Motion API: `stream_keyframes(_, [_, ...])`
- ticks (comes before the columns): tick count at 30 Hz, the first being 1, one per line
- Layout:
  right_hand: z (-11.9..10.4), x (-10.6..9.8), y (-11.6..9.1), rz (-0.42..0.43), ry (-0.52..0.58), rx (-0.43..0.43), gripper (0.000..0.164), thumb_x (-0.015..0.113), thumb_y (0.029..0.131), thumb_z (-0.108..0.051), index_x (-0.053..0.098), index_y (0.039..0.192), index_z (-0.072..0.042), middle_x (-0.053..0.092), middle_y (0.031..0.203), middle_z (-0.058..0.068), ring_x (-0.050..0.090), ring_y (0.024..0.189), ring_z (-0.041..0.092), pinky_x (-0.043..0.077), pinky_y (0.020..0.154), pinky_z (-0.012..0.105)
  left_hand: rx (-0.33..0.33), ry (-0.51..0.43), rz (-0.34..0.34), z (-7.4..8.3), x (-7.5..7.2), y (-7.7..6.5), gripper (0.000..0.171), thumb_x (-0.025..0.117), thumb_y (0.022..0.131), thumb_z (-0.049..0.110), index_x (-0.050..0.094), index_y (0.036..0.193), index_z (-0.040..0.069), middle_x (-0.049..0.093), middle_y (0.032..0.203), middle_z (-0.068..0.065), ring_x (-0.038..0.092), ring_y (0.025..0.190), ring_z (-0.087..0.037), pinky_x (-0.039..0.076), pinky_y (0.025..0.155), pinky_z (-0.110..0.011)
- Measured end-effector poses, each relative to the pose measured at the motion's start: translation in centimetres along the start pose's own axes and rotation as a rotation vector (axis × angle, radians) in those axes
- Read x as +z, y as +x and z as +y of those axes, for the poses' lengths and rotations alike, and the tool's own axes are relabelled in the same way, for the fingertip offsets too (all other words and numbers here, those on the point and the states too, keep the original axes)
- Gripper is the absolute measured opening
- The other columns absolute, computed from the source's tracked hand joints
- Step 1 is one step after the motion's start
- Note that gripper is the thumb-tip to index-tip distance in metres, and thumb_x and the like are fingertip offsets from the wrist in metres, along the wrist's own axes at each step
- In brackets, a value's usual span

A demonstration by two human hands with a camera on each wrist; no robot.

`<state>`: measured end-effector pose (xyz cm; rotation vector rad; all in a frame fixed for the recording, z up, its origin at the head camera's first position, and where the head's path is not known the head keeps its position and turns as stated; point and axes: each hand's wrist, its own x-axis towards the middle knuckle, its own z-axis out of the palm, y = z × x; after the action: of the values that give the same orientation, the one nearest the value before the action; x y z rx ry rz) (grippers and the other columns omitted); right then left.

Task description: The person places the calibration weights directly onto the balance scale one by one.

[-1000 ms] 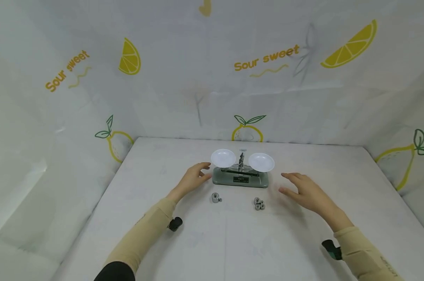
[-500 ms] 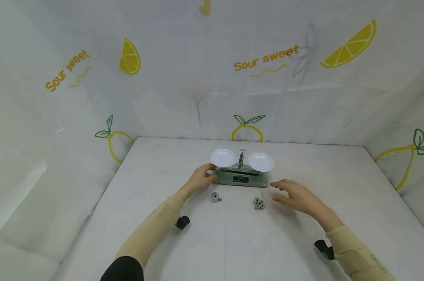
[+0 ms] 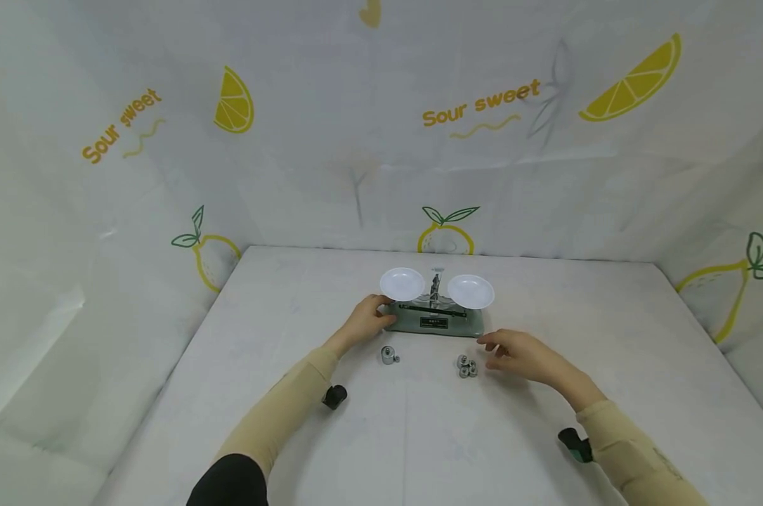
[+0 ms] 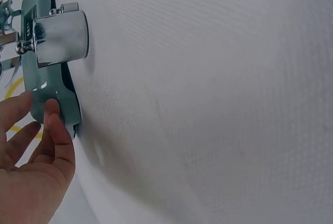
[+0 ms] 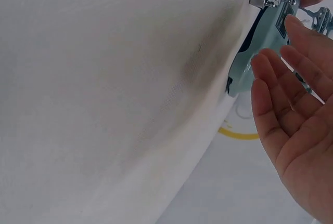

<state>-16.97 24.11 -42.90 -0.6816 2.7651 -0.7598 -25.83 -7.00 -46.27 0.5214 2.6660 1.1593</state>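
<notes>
A balance scale with a green-grey base (image 3: 435, 325) and two white pans, the left pan (image 3: 402, 284) and the right pan (image 3: 471, 292), stands towards the back of the table. My left hand (image 3: 364, 322) is at the left end of the base; in the left wrist view its loosely bent fingers (image 4: 60, 141) overlap that end. Just off the base's right front corner is my right hand (image 3: 523, 357), palm hollow and fingers relaxed, holding nothing. Several small metal weights (image 3: 466, 367) cluster by its fingertips. A larger weight (image 3: 388, 355) with a tiny one beside it stands before the scale's left side.
The white table (image 3: 331, 450) extends around the scale and meets a white wall sheet (image 3: 331, 176) printed with lemons. A black wrist camera (image 3: 335, 397) sticks out below the left sleeve, another camera (image 3: 574, 444) by the right one.
My left hand has moved right, up to the end of the base. The right hand has come left and nearer, towards the base's right corner. Scale and weights have stayed put.
</notes>
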Motion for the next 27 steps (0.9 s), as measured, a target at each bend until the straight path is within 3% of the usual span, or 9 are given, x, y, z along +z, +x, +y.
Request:
stream_keyframes(5, [0.2,0.4,0.5,-0.015,-0.003,-0.042,0.035,0.070,0.081,-0.013,0.062,0.112,0.000,0.066,0.096,0.006,0.059,0.086,0.018,0.049,0.073,0.030,-0.019,-0.009,0.009,-0.2,0.2,0.3,0.038,0.060,0.089,0.018,0.055,0.124,0.003,0.053,0.125,-0.017,0.058,0.102,-0.026,0.052,0.080,-0.032])
stream_keyframes(17, [0.1,0.9,1.5,-0.092,0.018,-0.078,0.021,0.066,0.082,-0.008,0.069,0.103,-0.007,0.068,0.092,0.001,0.057,0.081,0.008,0.048,0.071,0.025,-0.055,-0.060,0.018,-0.3,0.4,0.5,0.038,0.061,0.089,0.017,0.055,0.124,0.004,0.053,0.128,-0.014,0.059,0.102,-0.025,0.051,0.079,-0.031])
stream_keyframes(23, [0.0,1.2,2.2,-0.123,-0.009,-0.060,0.016,0.066,0.081,-0.006,0.069,0.097,-0.006,0.065,0.086,-0.002,0.051,0.076,0.004,0.047,0.068,0.023,-0.058,-0.053,0.002,-0.2,0.2,0.8,0.043,0.060,0.089,0.016,0.052,0.130,0.005,0.052,0.133,-0.014,0.056,0.111,-0.029,0.050,0.088,-0.038])
stream_keyframes(27, [0.2,1.4,2.6,-0.136,-0.016,-0.061,0.015,0.066,0.080,-0.004,0.068,0.094,-0.006,0.065,0.086,-0.002,0.052,0.076,0.005,0.048,0.068,0.023,-0.081,-0.080,-0.003,-0.2,0.2,0.8,0.045,0.061,0.088,0.019,0.052,0.130,0.007,0.053,0.132,-0.013,0.060,0.103,-0.026,0.052,0.078,-0.032])
